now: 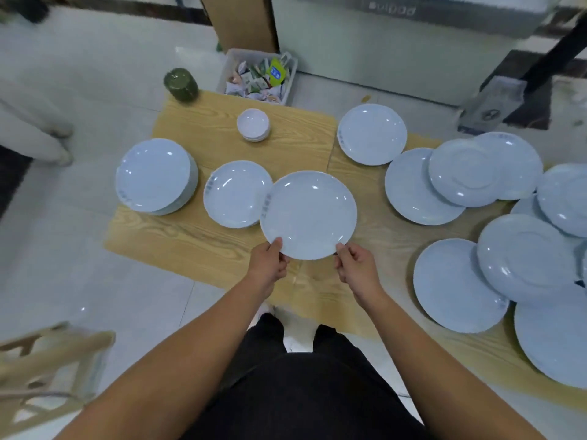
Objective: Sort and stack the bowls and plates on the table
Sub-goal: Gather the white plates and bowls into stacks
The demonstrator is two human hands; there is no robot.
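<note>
Both hands hold one pale blue plate point(309, 214) above the middle of the wooden table point(197, 236). My left hand point(268, 265) pinches its near-left rim and my right hand point(355, 268) pinches its near-right rim. The held plate overlaps a smaller plate stack point(235, 193) to its left. Further left stands a taller stack of plates point(154, 176). A small stack of white bowls point(253, 124) sits at the back. A single plate point(371, 134) lies at the back right. Several loose plates point(470, 173) overlap one another on the right side.
A dark green jar point(181, 85) stands at the table's back-left corner. A white crate point(257, 76) of packets sits on the floor behind. A wooden chair point(47, 369) is at the lower left. A person's legs point(35, 134) are at the left edge.
</note>
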